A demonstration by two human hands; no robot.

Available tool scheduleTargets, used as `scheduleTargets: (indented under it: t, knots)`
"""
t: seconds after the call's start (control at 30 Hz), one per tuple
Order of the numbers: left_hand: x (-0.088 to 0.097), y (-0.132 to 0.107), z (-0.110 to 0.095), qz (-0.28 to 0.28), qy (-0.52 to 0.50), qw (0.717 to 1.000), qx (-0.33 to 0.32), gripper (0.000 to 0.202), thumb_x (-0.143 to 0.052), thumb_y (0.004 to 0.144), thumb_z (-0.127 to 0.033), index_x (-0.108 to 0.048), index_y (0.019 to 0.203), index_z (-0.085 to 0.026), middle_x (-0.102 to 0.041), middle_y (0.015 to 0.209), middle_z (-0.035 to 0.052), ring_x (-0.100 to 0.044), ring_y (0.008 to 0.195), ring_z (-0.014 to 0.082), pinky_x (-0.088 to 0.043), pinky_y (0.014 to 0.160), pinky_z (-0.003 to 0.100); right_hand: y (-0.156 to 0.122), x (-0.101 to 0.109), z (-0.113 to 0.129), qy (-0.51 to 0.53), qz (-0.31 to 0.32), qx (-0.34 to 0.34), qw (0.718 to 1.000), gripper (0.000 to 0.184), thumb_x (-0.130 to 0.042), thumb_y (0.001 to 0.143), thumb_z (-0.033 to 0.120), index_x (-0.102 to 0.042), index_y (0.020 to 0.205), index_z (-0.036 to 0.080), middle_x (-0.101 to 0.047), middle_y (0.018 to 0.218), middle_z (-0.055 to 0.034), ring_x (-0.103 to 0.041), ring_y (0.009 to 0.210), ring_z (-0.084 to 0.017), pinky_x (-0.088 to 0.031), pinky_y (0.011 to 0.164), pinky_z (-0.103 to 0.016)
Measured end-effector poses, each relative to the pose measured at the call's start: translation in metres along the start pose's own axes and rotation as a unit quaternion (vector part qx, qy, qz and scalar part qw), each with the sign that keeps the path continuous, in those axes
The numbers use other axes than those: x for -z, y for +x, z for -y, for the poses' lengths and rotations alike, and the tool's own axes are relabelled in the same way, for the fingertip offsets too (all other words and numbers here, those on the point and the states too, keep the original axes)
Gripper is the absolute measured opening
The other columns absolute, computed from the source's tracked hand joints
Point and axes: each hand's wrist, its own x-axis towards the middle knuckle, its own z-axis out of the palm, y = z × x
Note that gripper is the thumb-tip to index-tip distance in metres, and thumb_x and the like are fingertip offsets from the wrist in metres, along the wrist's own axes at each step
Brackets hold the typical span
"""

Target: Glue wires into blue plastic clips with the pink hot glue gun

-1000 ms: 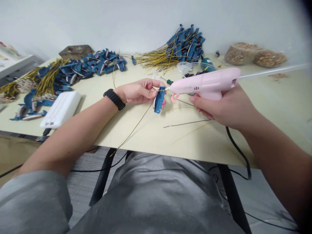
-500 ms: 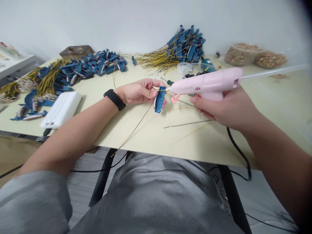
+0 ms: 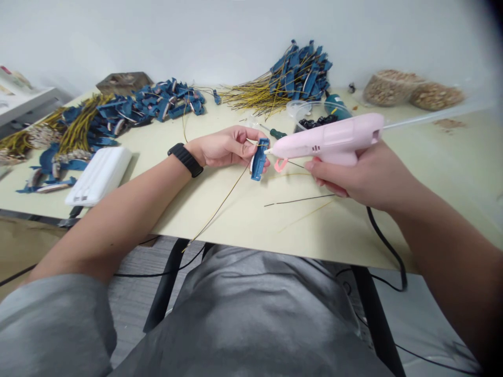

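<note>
Head view — blue connector [image 3: 258,160] pinched in left hand [image 3: 223,147], glue gun [image 3: 326,140] just beside.

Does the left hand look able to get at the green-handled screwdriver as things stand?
Probably, once freed: the green-handled screwdriver lies just past the left hand across open tabletop, but that hand is holding a blue plastic piece.

The left hand [image 3: 226,147] sits just left of centre, its thumb and fingers pinched together. The right hand [image 3: 353,180] lies right of centre, its fingers curled closed, near the left hand but apart from it. The left forearm [image 3: 118,222] and right forearm [image 3: 444,235] angle in from the lower corners.
</note>
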Motion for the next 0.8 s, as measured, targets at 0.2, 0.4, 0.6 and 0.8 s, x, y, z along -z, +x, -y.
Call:
scheduleTargets:
  t: [0.2,0.4,0.6,0.8]
  knots:
    - [-0.002,0.001,-0.001,-0.014,0.004,1.000,0.002,0.060,-0.110,0.072,-0.056,-0.085,0.107,-0.015,-0.087,0.094,0.0101,-0.087,0.085,0.0260,-0.071,0.084,0.037,0.000,0.001,-0.006,-0.022,0.016,-0.003,1.000,0.039,-0.088,0.092,0.031,-0.062,0.064,0.024,-0.059,0.054,-0.0017,-0.050,0.048,-0.016,-0.041,0.048,-0.033]
    - [-0.001,0.002,0.001,-0.042,0.007,0.999,0.009,0.058,-0.111,0.071,-0.053,-0.085,0.107,-0.015,-0.084,0.091,0.0068,-0.085,0.082,0.0235,-0.070,0.083,0.036,0.002,0.003,-0.011,-0.016,0.040,0.006,0.999,0.041,-0.091,0.091,0.036,-0.060,0.066,0.025,-0.055,0.052,-0.0013,-0.049,0.045,-0.016,-0.046,0.047,-0.034]
    - [0.002,0.002,0.002,-0.037,0.001,0.999,0.006,0.053,-0.111,0.073,-0.051,-0.085,0.106,-0.019,-0.083,0.092,0.0043,-0.082,0.082,0.0199,-0.069,0.083,0.033,0.002,0.005,-0.011,-0.010,0.045,0.000,0.999,0.037,-0.091,0.090,0.036,-0.063,0.068,0.024,-0.056,0.051,-0.0012,-0.048,0.045,-0.015,-0.044,0.046,-0.033]
    - [0.002,0.002,0.003,-0.060,-0.013,0.998,-0.004,0.044,-0.109,0.078,-0.042,-0.084,0.105,-0.017,-0.075,0.082,0.0004,-0.077,0.075,0.0167,-0.070,0.084,0.034,0.004,0.007,-0.016,-0.005,0.049,0.007,0.999,0.040,-0.092,0.088,0.044,-0.062,0.072,0.024,-0.055,0.053,0.0001,-0.049,0.046,-0.015,-0.044,0.047,-0.032]
